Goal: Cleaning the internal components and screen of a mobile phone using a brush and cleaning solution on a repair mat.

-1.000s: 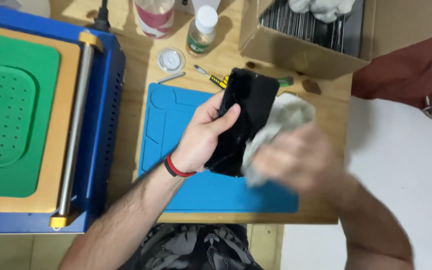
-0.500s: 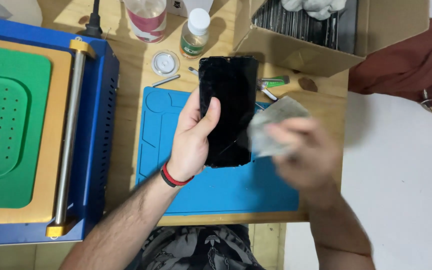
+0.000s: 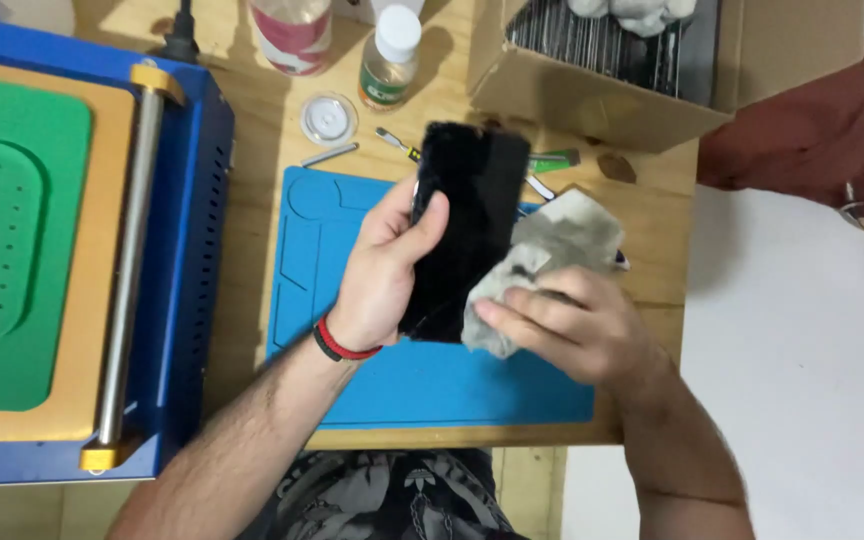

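Note:
My left hand (image 3: 384,270) grips a black phone (image 3: 467,220) by its left edge, thumb across the dark glass, holding it above a blue work mat (image 3: 352,370). A red and black band circles that wrist. My right hand (image 3: 572,325) clutches a crumpled grey cloth (image 3: 552,250) that presses against the phone's right edge and lower corner.
A blue machine with a green perforated pad (image 3: 12,240) and a metal roller fills the left. Behind the mat stand a small clear bottle (image 3: 389,55), a round clear lid (image 3: 329,118), small hand tools (image 3: 397,145) and an open cardboard box (image 3: 612,70). Red fabric (image 3: 822,130) lies at right.
The phone has turned from tilted to nearly upright and shifted slightly. My right hand with the cloth has moved from the phone's lower right up and back down along its right edge.

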